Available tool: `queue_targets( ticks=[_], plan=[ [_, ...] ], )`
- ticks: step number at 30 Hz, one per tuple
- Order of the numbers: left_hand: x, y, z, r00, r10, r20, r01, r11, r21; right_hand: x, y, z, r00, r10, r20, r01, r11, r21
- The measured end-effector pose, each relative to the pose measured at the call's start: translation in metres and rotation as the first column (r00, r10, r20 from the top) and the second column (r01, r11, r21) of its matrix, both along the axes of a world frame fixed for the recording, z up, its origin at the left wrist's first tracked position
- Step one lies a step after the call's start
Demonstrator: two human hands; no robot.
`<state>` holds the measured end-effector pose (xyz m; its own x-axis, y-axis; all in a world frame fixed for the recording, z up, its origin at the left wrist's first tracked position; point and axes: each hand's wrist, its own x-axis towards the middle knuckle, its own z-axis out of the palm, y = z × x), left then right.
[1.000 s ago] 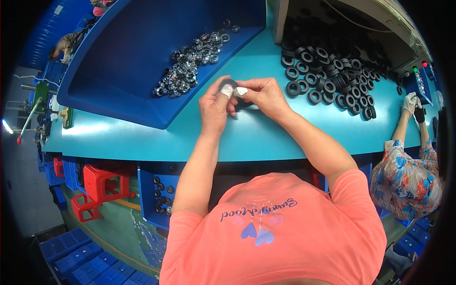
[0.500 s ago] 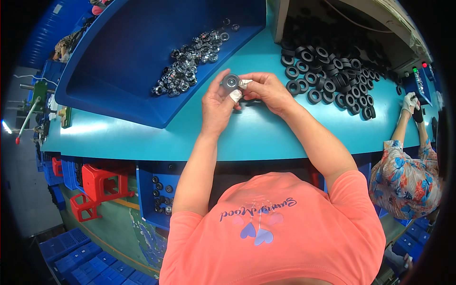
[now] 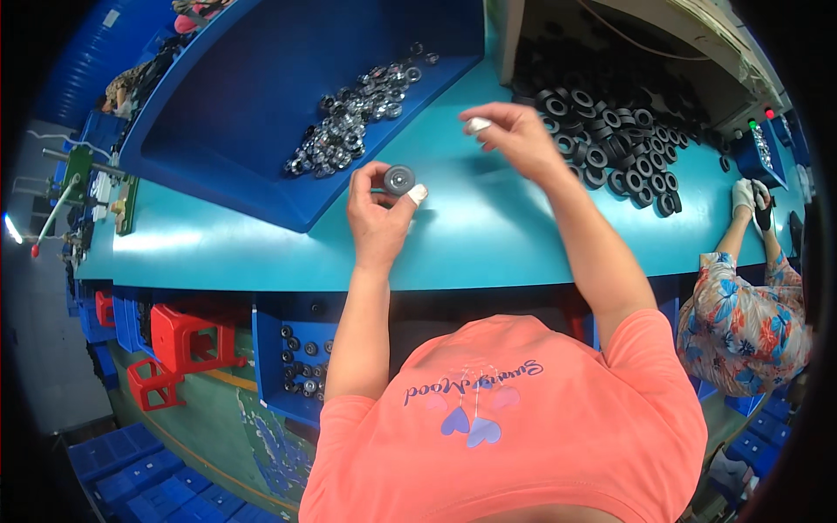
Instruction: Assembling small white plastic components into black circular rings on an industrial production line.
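A small toy wheel (image 3: 399, 180) with a black tyre and a shiny hub is gripped by my left hand (image 3: 377, 216) between thumb and fingers, above the turquoise table (image 3: 453, 253). White wrapping covers the tip of each thumb. My right hand (image 3: 519, 142) is raised off to the right of the wheel. Its fingers reach leftward, parted from the thumb, and nothing shows in them. The nearest things to it are the heaped black tyres (image 3: 597, 157). Clear and silvery wheel hubs (image 3: 349, 122) lie piled in a big blue bin (image 3: 218, 131) at the left.
Below the table edge, a blue crate (image 3: 279, 392) holds finished-looking wheels. Red stools (image 3: 187, 336) stand at the lower left. A green hand-lever press (image 3: 78, 179) sits at the far left. At the right, a co-worker's gloved hands (image 3: 751, 199) are near a small blue box (image 3: 763, 161).
My hands have come apart. The left has lowered slightly leftward with the wheel, while the right has let go and moved up and right.
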<state>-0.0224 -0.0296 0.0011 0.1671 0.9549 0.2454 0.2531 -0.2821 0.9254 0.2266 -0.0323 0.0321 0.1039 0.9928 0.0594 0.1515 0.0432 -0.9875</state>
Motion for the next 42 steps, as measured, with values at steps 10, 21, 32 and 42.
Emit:
queue_targets(
  ticks=[10,21,32,42],
  plan=[
    [-0.203,-0.112,0.005,0.843,0.293,-0.451,-0.255,0.956,0.143,0.131,0.025,0.030,0.540,-0.469,0.699,0.307,0.883,0.355],
    [-0.183,-0.106,0.020,0.848,0.383,-0.366,-0.350,0.924,0.157,0.149,0.121,0.001,0.227,0.069,0.971,0.299,0.944,-0.137],
    [-0.014,-0.040,0.029,0.927,-0.236,-0.290,0.300,0.933,0.200,0.119,0.029,0.023,0.575,-0.436,0.692,0.224,0.897,0.380],
    [0.034,-0.001,0.010,0.957,-0.265,0.114,0.257,0.963,0.079,-0.029,-0.002,-0.001,0.903,0.321,-0.286,-0.379,0.908,-0.180]
  ],
)
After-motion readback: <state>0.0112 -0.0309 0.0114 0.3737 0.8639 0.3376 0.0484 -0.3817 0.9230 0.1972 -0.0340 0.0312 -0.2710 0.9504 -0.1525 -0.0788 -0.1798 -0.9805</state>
